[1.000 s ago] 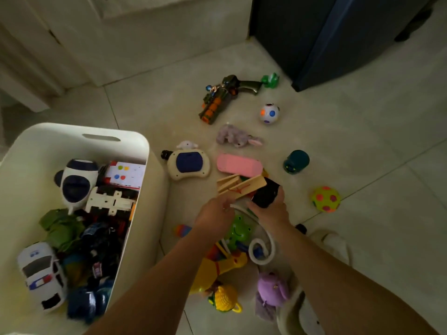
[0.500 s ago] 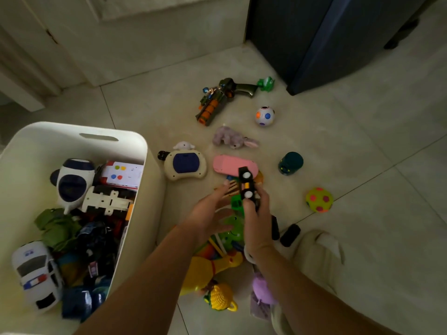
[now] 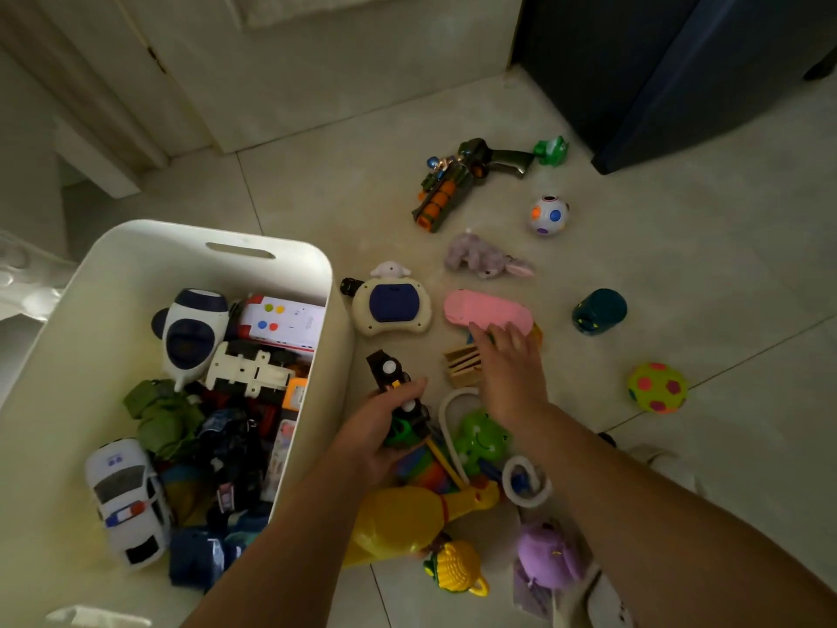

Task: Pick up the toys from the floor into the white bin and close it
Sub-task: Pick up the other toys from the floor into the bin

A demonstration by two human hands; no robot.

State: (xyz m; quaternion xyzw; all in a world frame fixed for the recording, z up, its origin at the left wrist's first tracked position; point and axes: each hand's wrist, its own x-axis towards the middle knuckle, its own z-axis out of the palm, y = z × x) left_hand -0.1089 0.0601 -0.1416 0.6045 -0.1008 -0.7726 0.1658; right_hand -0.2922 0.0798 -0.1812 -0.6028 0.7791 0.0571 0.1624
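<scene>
Fingers [image 3: 407, 389] of left hand [image 3: 376, 432] curl round black toy car [image 3: 388, 369].

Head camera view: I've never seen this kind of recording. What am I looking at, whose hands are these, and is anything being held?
There is no machine here. A person wears one camera on the head, looking down at their own bare hands. The left hand grips a black toy car beside the white bin, which is partly full of toys. The right hand, fingers straight, hovers over a wooden toy at the edge of a pink toy. More toys lie on the tiled floor, among them a yellow rubber chicken.
</scene>
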